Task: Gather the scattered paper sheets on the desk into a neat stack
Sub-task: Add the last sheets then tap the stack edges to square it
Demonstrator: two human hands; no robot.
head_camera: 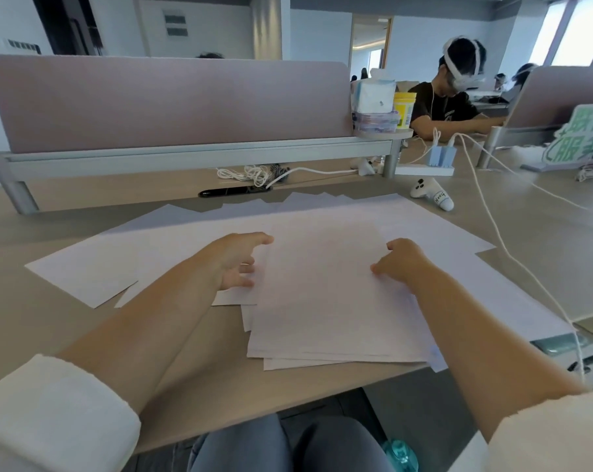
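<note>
Head view. A partly gathered stack (329, 301) lies on the desk (84, 335) over scattered sheets (94, 267). The left hand (235, 260), fingers spread, touches its left edge. The right hand (402, 262) meets its right edge, grip unclear. Both probably square the sides.

Bright window daylight, soft wide-angle edge distortion
</note>
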